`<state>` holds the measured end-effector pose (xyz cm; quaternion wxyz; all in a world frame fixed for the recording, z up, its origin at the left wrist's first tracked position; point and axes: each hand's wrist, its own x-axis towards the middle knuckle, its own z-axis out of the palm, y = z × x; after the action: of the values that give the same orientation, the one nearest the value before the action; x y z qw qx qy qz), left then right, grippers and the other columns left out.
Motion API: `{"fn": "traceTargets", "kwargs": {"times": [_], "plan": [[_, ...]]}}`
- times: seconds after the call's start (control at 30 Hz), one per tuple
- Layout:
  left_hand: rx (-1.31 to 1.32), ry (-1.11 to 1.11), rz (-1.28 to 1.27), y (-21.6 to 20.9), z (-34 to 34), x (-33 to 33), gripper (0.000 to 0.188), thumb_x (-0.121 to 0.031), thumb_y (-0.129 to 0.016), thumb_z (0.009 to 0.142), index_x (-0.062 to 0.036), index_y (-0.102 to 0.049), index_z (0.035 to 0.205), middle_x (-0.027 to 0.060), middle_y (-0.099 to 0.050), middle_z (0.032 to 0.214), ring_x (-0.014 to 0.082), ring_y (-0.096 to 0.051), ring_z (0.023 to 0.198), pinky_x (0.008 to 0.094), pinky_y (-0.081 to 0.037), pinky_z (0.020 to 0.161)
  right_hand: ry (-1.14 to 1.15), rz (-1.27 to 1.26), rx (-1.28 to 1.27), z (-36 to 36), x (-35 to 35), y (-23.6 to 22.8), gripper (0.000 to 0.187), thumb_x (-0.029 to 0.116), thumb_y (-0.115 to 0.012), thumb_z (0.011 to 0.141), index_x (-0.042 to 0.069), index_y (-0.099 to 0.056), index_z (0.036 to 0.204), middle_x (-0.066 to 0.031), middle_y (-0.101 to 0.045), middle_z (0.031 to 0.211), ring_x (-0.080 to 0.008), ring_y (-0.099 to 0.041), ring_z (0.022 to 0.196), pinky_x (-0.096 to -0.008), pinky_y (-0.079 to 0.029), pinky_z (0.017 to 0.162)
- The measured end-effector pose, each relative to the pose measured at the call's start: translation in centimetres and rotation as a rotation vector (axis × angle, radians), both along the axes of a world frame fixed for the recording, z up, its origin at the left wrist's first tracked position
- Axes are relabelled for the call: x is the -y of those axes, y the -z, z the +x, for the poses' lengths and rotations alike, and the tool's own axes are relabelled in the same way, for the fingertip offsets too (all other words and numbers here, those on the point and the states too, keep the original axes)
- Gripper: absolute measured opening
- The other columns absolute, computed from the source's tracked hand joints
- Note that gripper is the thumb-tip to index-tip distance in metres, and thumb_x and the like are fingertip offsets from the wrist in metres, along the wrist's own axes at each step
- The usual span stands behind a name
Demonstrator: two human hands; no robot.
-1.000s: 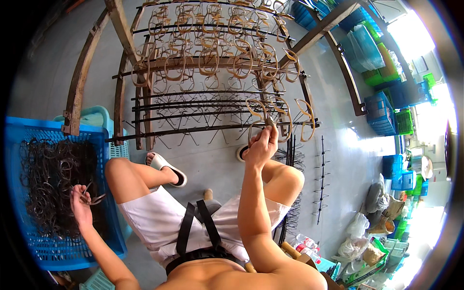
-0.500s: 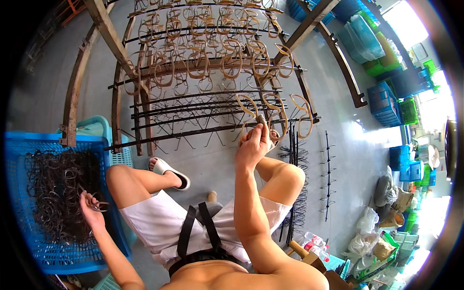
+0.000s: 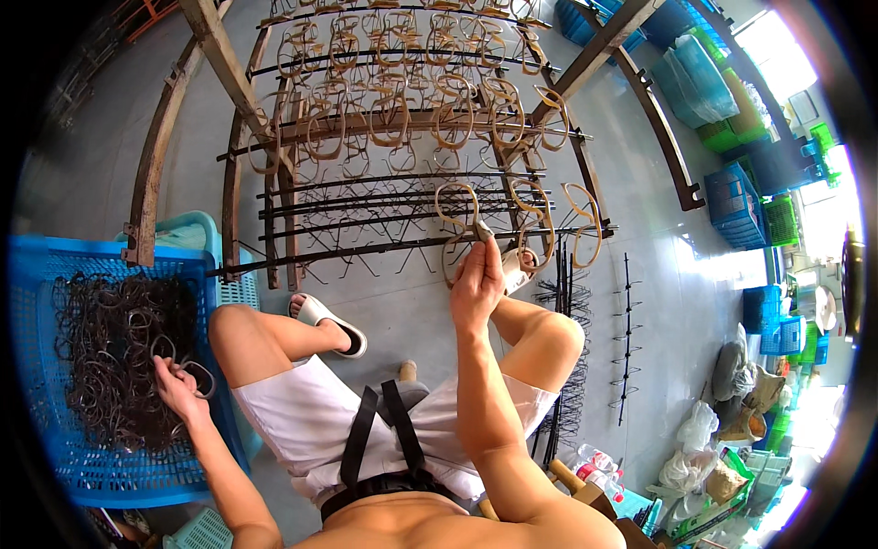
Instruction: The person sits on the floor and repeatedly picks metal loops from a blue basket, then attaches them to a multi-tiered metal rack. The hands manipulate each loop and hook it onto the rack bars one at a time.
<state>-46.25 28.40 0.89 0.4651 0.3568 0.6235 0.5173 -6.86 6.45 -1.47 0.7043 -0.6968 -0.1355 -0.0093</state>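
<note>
Rounder and farther left of its hung neighbour than a moment ago, one tan double loop point(image 3: 472, 225) sits at the right hand point(image 3: 477, 279). From my feed, that hand is closed in a pinch over a small greyish piece point(image 3: 484, 231) I can't identify, at the loop's waist. On my other side, the left hand point(image 3: 178, 386), half curled, holds a dark loop point(image 3: 213, 377) over the dark pile point(image 3: 110, 366) in one blue basket point(image 3: 32, 302).

I judge the nearest bar point(image 3: 393, 245) barely started: two hung loops point(image 3: 551, 231) at its right end plus the pinched one, with bare wires left of them. Behind, I count about six in the next row's front point(image 3: 389, 142); the pile defies counting.
</note>
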Motion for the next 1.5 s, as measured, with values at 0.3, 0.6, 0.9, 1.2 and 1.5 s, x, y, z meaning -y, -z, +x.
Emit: {"fn": "traceTargets", "kwargs": {"times": [0.3,0.6,0.9,1.2,1.5], "plan": [[0.460,0.561,0.035,-7.5,6.8,6.0,0.020,-0.021,-0.049,0.089,-0.0038,-0.052,0.100,0.0030,-0.054,0.082,0.0082,-0.045,0.063,0.0197,-0.035,0.053,0.149,-0.212,0.166,1.2,-0.1,-2.1,0.018,0.011,-0.045,0.094,-0.004,-0.055,0.097,0.0045,-0.041,0.059,-0.0049,-0.032,0.051,-0.0210,-0.027,0.044],[0.440,0.930,-0.038,-8.5,10.2,9.5,0.033,-0.024,-0.073,0.077,-0.0017,-0.056,0.094,0.0053,-0.060,0.079,0.0066,-0.045,0.051,0.0172,-0.034,0.045,0.103,-0.278,0.220,0.1,-0.4,-1.0,0.025,0.006,-0.047,0.091,-0.005,-0.055,0.112,-0.0119,-0.060,0.074,-0.0148,-0.050,0.058,-0.0256,-0.042,0.053],[0.514,0.944,-0.040,-8.1,11.7,10.4,0.026,-0.019,-0.070,0.079,-0.0032,-0.056,0.096,0.0066,-0.060,0.081,0.0079,-0.045,0.053,0.0179,-0.033,0.048,0.118,-0.202,0.175,1.5,0.2,-1.3,0.023,0.012,-0.046,0.093,-0.005,-0.056,0.106,-0.0051,-0.055,0.067,-0.0125,-0.042,0.051,-0.0269,-0.037,0.047],[0.597,1.004,-0.091,-7.9,13.7,11.3,0.027,-0.015,-0.072,0.078,-0.0033,-0.054,0.095,0.0092,-0.063,0.082,0.0075,-0.051,0.057,0.0160,-0.036,0.047,0.145,-0.322,0.165,-0.5,-0.7,-2.2,0.025,0.010,-0.046,0.093,-0.002,-0.054,0.113,-0.0142,-0.063,0.082,-0.0221,-0.056,0.066,-0.0296,-0.045,0.061],[0.556,1.043,-0.086,-7.3,14.2,11.7,0.019,-0.013,-0.066,0.082,-0.0024,-0.055,0.093,0.0095,-0.063,0.079,0.0055,-0.045,0.053,0.0168,-0.034,0.047,0.053,-0.416,0.128,-0.1,1.6,-4.1,0.029,0.014,-0.048,0.092,0.001,-0.051,0.118,-0.0069,-0.050,0.074,-0.0154,-0.050,0.067,-0.0316,-0.042,0.060]]}}
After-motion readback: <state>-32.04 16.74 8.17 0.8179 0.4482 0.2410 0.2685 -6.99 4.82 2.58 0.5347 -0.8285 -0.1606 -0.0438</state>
